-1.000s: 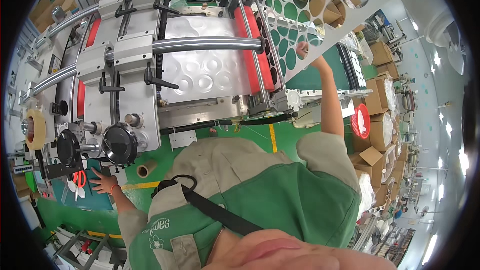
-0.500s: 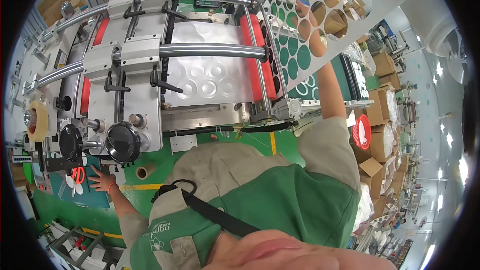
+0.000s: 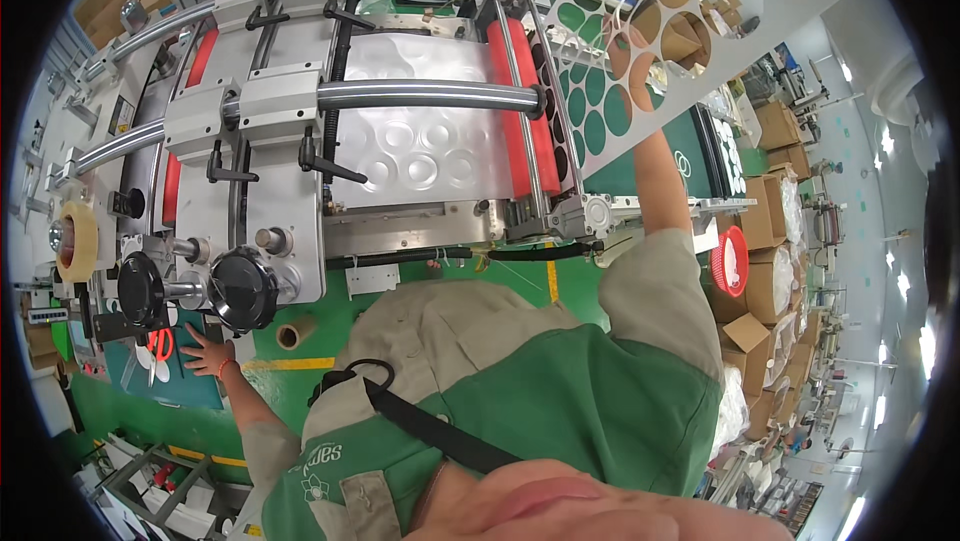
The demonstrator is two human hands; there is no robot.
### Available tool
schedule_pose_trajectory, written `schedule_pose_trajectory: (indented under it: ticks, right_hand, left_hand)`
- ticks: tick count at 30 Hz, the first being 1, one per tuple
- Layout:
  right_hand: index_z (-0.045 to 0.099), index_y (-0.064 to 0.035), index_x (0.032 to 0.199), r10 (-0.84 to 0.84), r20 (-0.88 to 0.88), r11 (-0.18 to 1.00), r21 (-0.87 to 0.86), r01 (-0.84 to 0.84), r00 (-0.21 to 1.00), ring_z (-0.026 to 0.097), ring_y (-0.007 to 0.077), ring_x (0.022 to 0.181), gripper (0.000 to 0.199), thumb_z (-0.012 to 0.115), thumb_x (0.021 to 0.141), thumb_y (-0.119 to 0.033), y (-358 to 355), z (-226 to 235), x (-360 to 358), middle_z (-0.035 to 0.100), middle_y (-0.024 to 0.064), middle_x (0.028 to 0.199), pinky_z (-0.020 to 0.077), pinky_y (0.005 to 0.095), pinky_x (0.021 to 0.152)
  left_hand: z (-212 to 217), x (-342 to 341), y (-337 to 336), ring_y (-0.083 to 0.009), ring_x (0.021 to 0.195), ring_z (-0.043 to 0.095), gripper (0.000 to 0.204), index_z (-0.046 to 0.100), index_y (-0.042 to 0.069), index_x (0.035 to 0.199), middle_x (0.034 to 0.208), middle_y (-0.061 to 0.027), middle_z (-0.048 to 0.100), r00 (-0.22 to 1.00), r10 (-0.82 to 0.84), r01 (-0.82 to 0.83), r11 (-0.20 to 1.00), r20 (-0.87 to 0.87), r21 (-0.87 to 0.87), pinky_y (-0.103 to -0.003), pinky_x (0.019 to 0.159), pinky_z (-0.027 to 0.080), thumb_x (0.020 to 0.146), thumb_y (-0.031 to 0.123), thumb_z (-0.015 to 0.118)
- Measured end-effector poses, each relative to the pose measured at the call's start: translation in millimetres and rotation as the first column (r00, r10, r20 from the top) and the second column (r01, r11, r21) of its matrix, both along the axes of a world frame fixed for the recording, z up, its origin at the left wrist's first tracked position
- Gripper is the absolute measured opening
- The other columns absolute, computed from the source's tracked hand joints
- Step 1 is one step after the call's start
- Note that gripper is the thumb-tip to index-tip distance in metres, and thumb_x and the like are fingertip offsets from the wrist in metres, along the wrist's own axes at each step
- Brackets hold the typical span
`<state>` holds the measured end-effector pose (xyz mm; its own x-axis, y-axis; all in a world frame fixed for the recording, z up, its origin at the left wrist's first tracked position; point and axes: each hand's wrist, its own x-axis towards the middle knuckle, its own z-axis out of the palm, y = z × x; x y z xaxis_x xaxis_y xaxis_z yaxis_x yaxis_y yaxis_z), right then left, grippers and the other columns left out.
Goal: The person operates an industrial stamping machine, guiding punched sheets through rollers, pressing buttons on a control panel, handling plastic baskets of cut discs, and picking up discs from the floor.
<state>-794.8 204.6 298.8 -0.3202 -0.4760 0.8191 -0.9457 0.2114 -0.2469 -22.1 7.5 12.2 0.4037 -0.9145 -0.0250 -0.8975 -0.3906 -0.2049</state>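
Observation:
My left hand [image 3: 208, 353] is spread open with nothing in it, over the edge of a dark teal mat [image 3: 190, 391] at the lower left. Beside its fingertips lie orange-handled scissors [image 3: 160, 345]. My right arm reaches up at the right, and my right hand [image 3: 638, 81] is behind a white sheet [image 3: 692, 81] punched with rows of round holes. Skin shows through the holes, but the sheet hides most of the fingers, so their grip is unclear. Under the sheet runs a green conveyor belt [image 3: 690, 131] carrying thin white rings [image 3: 683, 164].
A roller machine stands before me, with steel bars [image 3: 430, 94], red rollers [image 3: 522, 106], black knobs [image 3: 243, 286] and silvery sheet material [image 3: 400, 146] with round marks. A tape roll [image 3: 75, 241] hangs left. A red basket [image 3: 730, 261] and cardboard boxes [image 3: 745, 341] stand right.
The white rings on the belt have moved right. The punched sheet and its holes have shifted right over my right hand. My left hand stays spread in nearly the same place.

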Motion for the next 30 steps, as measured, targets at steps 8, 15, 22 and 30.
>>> schedule_pose_trajectory:
  ticks: [8, 15, 22, 30]
  right_hand:
    - [0.063, -0.0077, 0.091, -0.132, 0.143, 0.977, -0.149, 0.153, 0.981, 0.059, 0.0231, 0.065, 0.021, 0.063, 0.071, -0.014, 3.6, -34.6, -39.8, 0.062, 0.0144, 0.082, 0.0446, 0.0287, 0.058]
    - [0.064, -0.0065, 0.088, -0.35, 0.111, 0.604, 0.786, 0.134, 0.93, 0.052, 0.0133, 0.057, 0.019, 0.062, 0.075, -0.021, 57.6, -46.2, -43.7, 0.059, 0.0069, 0.069, 0.0409, 0.0249, 0.054]
    - [0.065, -0.0053, 0.086, 0.048, 0.747, 0.874, 0.289, -0.39, 0.663, 0.049, 0.0105, 0.055, 0.021, 0.061, 0.077, -0.024, 13.0, -33.3, 13.1, 0.056, 0.003, 0.065, 0.0394, 0.0238, 0.053]
    - [0.062, -0.0011, 0.09, 0.068, 0.723, 0.987, 0.052, -0.153, 0.687, 0.042, 0.0059, 0.063, 0.027, 0.061, 0.079, -0.025, 37.6, -53.6, 8.6, 0.051, -0.0049, 0.07, 0.0314, 0.0213, 0.054]
  left_hand:
    - [2.5, -6.4, -1.7, -0.0493, 0.123, 0.015, 0.105, -0.008, 0.042, 0.133, 0.141, -0.0172, 0.007, 1.0, -0.018, 0.018, 1.0, 0.016, -0.007, -0.057, 0.097, 0.019, 0.061, 0.022, 0.066]
    - [1.7, -0.5, 1.7, -0.0511, 0.122, 0.014, 0.106, -0.008, 0.041, 0.133, 0.141, -0.0182, 0.005, 1.0, -0.015, 0.015, 1.0, 0.009, -0.004, -0.057, 0.096, 0.019, 0.059, 0.024, 0.067]
    - [1.8, -1.5, -1.7, -0.0491, 0.124, 0.013, 0.109, -0.009, 0.043, 0.132, 0.141, -0.0179, 0.004, 1.0, 0.0, 0.001, 0.999, -0.008, 0.035, -0.057, 0.097, 0.019, 0.058, 0.025, 0.069]
    - [-23.7, 42.2, 21.7, -0.0401, 0.125, 0.018, 0.08, 0.015, 0.032, 0.135, 0.138, -0.02, 0.018, 0.959, -0.179, 0.13, 0.967, -0.219, -0.221, -0.058, 0.094, 0.021, 0.069, 0.037, 0.06]
